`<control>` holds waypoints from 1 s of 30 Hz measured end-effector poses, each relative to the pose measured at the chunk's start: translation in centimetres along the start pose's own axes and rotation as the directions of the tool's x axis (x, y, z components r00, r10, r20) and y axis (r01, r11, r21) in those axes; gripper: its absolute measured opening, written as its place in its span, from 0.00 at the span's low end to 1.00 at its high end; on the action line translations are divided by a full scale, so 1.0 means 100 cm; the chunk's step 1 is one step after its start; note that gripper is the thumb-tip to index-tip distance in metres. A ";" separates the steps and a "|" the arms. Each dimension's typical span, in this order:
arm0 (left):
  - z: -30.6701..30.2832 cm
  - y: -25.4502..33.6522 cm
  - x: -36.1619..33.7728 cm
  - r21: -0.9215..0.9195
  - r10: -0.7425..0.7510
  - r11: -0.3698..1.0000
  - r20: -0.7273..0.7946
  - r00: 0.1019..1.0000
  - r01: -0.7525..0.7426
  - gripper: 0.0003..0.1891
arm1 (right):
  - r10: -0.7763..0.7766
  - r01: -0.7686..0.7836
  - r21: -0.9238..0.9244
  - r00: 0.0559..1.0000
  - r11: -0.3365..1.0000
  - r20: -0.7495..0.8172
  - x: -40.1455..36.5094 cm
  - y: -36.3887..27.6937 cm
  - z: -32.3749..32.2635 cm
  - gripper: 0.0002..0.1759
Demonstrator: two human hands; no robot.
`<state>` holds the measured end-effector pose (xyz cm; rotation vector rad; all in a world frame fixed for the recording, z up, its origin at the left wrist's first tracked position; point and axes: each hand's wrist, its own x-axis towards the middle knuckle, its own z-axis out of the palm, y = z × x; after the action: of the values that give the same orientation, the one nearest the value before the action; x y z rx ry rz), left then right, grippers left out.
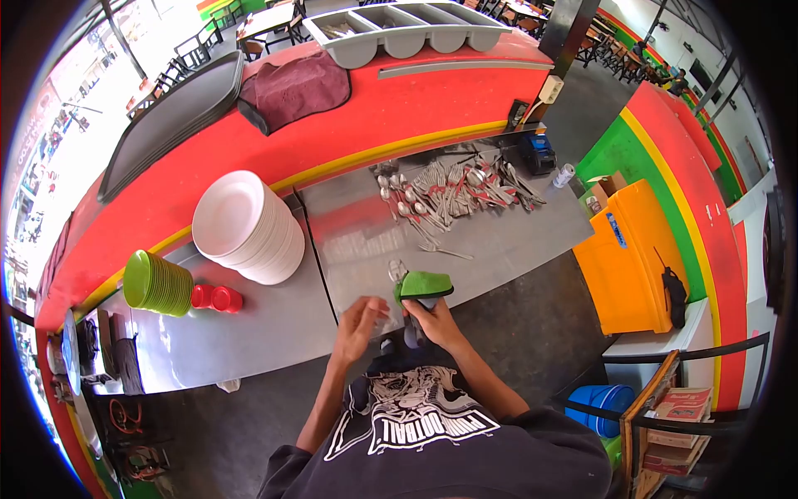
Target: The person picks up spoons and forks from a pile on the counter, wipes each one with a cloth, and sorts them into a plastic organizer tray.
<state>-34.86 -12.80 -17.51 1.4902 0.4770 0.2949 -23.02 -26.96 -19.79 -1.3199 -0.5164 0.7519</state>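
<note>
My right hand (pixel 432 318) is closed around a green cloth (pixel 426 285), which covers most of its fingers. A shiny metal utensil head (pixel 397 270) shows at the cloth's left edge, its handle hidden by the cloth. To the left of the cloth, my left hand (pixel 361 324) is held up near the counter's front edge, fingers loosely bent and apart, holding nothing. Beyond both hands, a single fork (pixel 445 251) lies on the steel counter (pixel 357 274). Behind that fork spreads a loose pile of spoons and forks (pixel 461 187).
Stacked white plates (pixel 233 218), green cups (pixel 158 284) and red cups (pixel 218 298) stand on the left. Along the red ledge are black trays (pixel 170 125), a maroon cloth (pixel 298 90) and a grey cutlery holder (pixel 407 37). An orange box (pixel 628 262) is at right.
</note>
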 end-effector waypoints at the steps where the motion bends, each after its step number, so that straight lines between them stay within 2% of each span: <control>1: -0.001 0.010 0.008 -0.071 0.037 0.997 -0.085 0.996 -0.043 0.23 | -0.010 0.013 -0.067 0.999 0.998 0.041 0.003 -0.003 -0.005 0.10; 2: 0.002 0.020 0.015 -0.110 0.055 0.992 -0.121 0.991 -0.069 0.20 | -0.004 0.014 -0.101 0.995 0.995 0.095 0.003 -0.006 -0.006 0.11; 5: -0.001 0.025 0.041 -0.048 0.061 0.997 -0.088 0.994 -0.065 0.17 | -0.315 0.345 -0.349 0.938 0.871 0.142 0.007 -0.011 0.001 0.12; 6: 0.000 0.034 0.047 -0.100 0.027 0.994 -0.058 0.998 -0.033 0.15 | -0.224 0.256 -0.305 0.965 0.917 0.136 0.007 -0.020 0.001 0.13; 9: -0.002 0.042 0.072 -0.110 0.053 0.992 -0.022 0.998 -0.055 0.13 | -0.132 0.143 -0.253 0.989 0.957 0.061 0.011 -0.036 -0.007 0.13; 10: -0.005 0.045 0.080 -0.185 0.043 0.982 -0.003 0.999 -0.043 0.13 | -0.181 0.188 -0.250 0.982 0.950 0.049 0.014 -0.039 -0.010 0.13; 12: -0.008 0.055 0.100 -0.328 0.035 0.944 0.036 0.999 -0.021 0.12 | -0.110 0.117 -0.138 0.992 0.983 0.059 0.019 -0.039 -0.019 0.13; 13: -0.005 0.061 0.108 -0.334 0.055 0.942 0.041 0.998 -0.038 0.11 | -0.075 0.081 -0.080 0.995 0.993 0.070 0.023 -0.040 -0.023 0.13; 20: 0.013 0.096 0.165 -0.423 0.173 0.896 0.047 0.984 -0.137 0.10 | -0.156 0.158 -0.056 0.987 0.986 0.033 0.051 -0.065 -0.052 0.13; 24: 0.027 0.121 0.206 -0.452 0.228 0.871 0.027 0.973 -0.192 0.11 | -0.173 0.173 0.041 0.985 0.984 0.004 0.083 -0.093 -0.067 0.13; 27: 0.035 0.146 0.243 -0.423 0.303 0.869 0.049 0.952 -0.255 0.13 | -0.204 0.204 -0.011 0.979 0.979 0.011 0.115 -0.117 -0.085 0.13; 30: 0.049 0.186 0.276 -0.111 0.361 0.926 -0.012 0.932 -0.360 0.16 | -0.307 0.303 -0.149 0.952 0.941 -0.001 0.151 -0.161 -0.099 0.12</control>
<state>-6.49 -2.80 -2.40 1.4638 0.1706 0.5955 -2.72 -23.54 -7.13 -1.3431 -0.7490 0.4462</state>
